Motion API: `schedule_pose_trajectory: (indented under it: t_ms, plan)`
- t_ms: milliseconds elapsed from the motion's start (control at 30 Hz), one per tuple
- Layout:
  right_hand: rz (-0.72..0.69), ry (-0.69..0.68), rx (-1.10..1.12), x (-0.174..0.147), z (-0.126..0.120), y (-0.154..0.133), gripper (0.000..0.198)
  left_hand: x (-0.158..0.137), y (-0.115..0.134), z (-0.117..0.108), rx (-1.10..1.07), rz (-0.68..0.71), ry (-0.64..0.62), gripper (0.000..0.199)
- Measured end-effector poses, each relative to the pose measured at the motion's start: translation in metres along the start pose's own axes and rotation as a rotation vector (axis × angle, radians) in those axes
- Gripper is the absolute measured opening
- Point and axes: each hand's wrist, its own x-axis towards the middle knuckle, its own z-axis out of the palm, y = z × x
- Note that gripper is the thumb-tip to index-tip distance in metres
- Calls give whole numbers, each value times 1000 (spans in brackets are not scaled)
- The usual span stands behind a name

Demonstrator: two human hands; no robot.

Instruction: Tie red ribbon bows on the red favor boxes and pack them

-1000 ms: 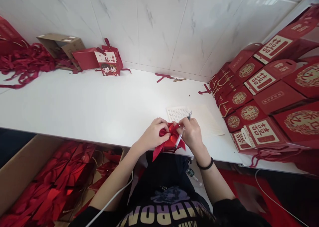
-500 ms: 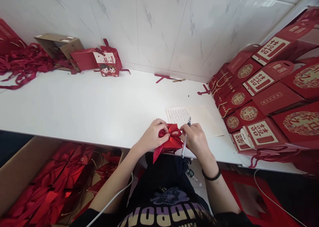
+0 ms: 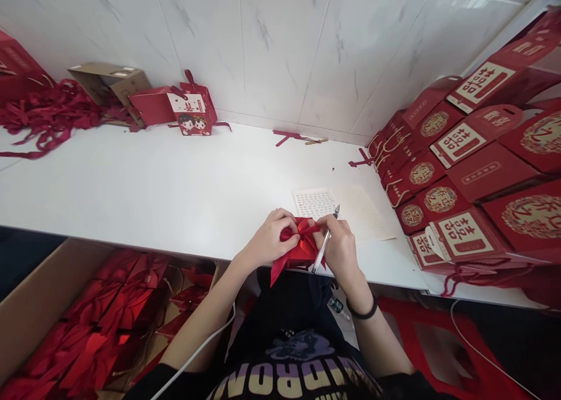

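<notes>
A small red box sits at the front edge of the white table, topped by a red ribbon bow. My left hand pinches the bow's left loop between thumb and fingers. One ribbon tail hangs down below that hand. On the other side, my right hand grips the bow's right loop, and a clear pen is tucked in the same hand, its tip pointing up and away. Beyond the hands lies a sheet covered in handwriting, next to a lined sheet of paper.
Stacked red gift boxes fill the table's right end. Along the wall stand a cardboard box, a printed gift box and a heap of red ribbons. Below left, a carton holds several ribboned red boxes. A white cable crosses my left arm.
My right hand has shifted slightly left and closer to the bow, and the pen in it now slants more. The bow's right loop looks drawn out wider. My left hand has barely moved.
</notes>
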Motion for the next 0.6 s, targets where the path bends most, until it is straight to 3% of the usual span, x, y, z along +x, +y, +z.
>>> schedule_pose_trajectory:
  t_ms: [167,333,533,600]
  plan:
    - [40,-71,240,0,-2,0,12,-1,-1,0,-8,-8,7,4]
    - [95,-133,237,-2,-1,5,12,-1,-1,0,-13,-8,-7,6]
    - [138,-379,313,2,-17,12,11,-1,-2,-1,-21,-11,-12,7]
    - [135,-393,319,3,-19,12,11,0,-2,-1,-23,-15,-14,7]
